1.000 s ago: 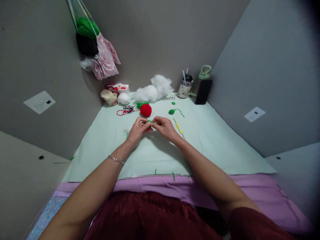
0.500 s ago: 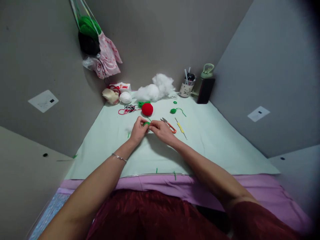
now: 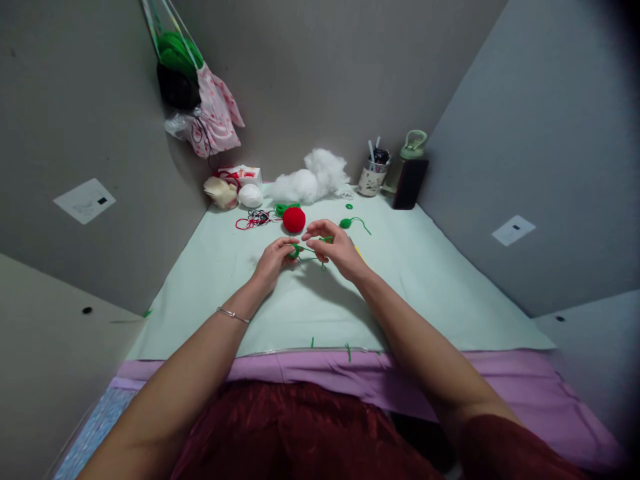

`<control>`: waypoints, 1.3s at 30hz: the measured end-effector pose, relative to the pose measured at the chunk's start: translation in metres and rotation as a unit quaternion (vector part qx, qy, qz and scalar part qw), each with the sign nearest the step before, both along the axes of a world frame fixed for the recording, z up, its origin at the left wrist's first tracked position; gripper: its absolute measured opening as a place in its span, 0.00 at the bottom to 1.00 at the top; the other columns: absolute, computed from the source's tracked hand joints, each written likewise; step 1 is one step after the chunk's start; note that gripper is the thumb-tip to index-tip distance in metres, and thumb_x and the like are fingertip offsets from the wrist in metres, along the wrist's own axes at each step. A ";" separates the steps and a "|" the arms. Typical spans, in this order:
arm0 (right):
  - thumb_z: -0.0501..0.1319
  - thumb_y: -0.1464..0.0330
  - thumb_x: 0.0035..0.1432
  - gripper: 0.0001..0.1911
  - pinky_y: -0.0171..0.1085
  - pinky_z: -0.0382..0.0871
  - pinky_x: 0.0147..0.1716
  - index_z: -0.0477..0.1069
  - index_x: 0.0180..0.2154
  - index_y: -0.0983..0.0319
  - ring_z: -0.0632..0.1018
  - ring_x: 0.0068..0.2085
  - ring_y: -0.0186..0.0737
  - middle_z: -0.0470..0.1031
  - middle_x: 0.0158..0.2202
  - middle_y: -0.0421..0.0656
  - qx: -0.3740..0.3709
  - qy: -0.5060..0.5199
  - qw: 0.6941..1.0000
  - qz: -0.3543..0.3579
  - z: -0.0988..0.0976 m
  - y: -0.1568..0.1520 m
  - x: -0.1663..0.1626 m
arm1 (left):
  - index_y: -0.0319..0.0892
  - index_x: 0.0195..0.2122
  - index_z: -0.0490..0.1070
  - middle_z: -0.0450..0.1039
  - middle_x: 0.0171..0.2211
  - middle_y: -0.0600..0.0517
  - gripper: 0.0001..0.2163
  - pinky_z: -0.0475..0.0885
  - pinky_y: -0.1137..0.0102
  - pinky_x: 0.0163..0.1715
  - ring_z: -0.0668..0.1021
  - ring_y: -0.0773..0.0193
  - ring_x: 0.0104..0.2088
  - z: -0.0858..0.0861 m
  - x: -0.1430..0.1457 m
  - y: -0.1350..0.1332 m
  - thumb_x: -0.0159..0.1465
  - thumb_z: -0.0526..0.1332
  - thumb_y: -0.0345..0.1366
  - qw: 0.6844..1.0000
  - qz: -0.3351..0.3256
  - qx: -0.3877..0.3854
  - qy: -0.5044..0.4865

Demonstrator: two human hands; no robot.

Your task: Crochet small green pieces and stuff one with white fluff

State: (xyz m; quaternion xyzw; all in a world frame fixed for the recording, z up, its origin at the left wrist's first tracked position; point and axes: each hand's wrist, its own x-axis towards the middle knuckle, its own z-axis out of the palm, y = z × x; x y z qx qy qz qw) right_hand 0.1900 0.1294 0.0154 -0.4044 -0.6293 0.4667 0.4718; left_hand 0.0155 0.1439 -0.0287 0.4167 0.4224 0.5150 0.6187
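Note:
My left hand [image 3: 273,259] pinches a small green crocheted piece [image 3: 295,251] just above the pale green table cover [image 3: 415,280]. My right hand [image 3: 336,248] is beside it, fingers curled and pinching a green yarn strand [image 3: 316,259] that runs from the piece. A red crocheted ball [image 3: 293,219] lies just beyond both hands. Another small green yarn piece with a tail [image 3: 347,223] rests behind my right hand.
White stuffing [image 3: 313,177], a white ball [image 3: 249,196], a tangle of red and black thread [image 3: 253,219], a cup of pens [image 3: 373,175], a bottle [image 3: 407,160] and a dark box line the back. A bag [image 3: 193,87] hangs on the left wall. Green yarn scraps lie near the front edge.
My right hand has lifted and pulled away to the right, drawing out a green strand. It now covers the scissors and most of the yellow hook. The left hand stays put.

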 end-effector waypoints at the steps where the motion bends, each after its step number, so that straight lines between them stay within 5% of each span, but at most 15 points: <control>1: 0.67 0.61 0.53 0.16 0.36 0.63 0.30 0.68 0.42 0.58 0.68 0.27 0.32 0.77 0.44 0.42 0.030 -0.056 0.998 -0.020 -0.002 0.001 0.001 | 0.38 0.37 0.77 0.78 0.32 0.51 0.10 0.73 0.71 0.35 0.77 0.66 0.32 0.000 0.000 0.000 0.53 0.67 0.33 1.000 -0.004 0.000 -0.005; 5: 0.65 0.61 0.55 0.10 0.36 0.60 0.35 0.71 0.37 0.59 0.69 0.32 0.36 0.77 0.35 0.40 0.086 -0.290 0.953 -0.030 -0.012 0.003 0.000 | 0.38 0.37 0.78 0.79 0.35 0.51 0.09 0.74 0.74 0.38 0.78 0.68 0.34 -0.002 0.003 -0.001 0.54 0.68 0.31 0.999 -0.017 0.007 -0.027; 8: 0.61 0.61 0.59 0.09 0.36 0.56 0.33 0.71 0.33 0.59 0.69 0.32 0.37 0.74 0.29 0.39 0.074 -0.349 0.933 -0.042 -0.017 0.003 -0.003 | 0.39 0.38 0.76 0.78 0.33 0.53 0.08 0.74 0.74 0.37 0.78 0.69 0.33 -0.005 0.006 -0.003 0.56 0.68 0.31 0.999 -0.033 0.005 -0.042; 19: 0.59 0.56 0.58 0.16 0.36 0.55 0.31 0.66 0.26 0.60 0.66 0.28 0.35 0.66 0.23 0.35 0.012 -0.249 0.967 -0.052 -0.014 0.010 0.001 | 0.38 0.43 0.78 0.81 0.38 0.49 0.14 0.78 0.68 0.47 0.82 0.64 0.38 0.004 0.008 -0.008 0.58 0.73 0.38 0.993 -0.101 0.029 -0.062; 29: 0.55 0.71 0.62 0.10 0.36 0.56 0.34 0.73 0.32 0.60 0.72 0.33 0.39 0.77 0.30 0.42 0.063 -0.318 0.946 -0.018 -0.007 -0.012 -0.020 | 0.40 0.32 0.76 0.76 0.26 0.55 0.07 0.72 0.73 0.28 0.75 0.68 0.25 -0.005 0.006 0.002 0.51 0.68 0.29 0.996 0.008 0.069 0.051; 39: 0.59 0.62 0.60 0.13 0.36 0.53 0.29 0.70 0.25 0.61 0.64 0.26 0.34 0.66 0.21 0.35 0.017 -0.260 0.964 -0.054 -0.011 -0.002 -0.012 | 0.40 0.39 0.77 0.77 0.30 0.52 0.10 0.73 0.71 0.30 0.76 0.66 0.26 0.007 0.004 -0.004 0.56 0.68 0.37 0.994 -0.026 0.089 0.064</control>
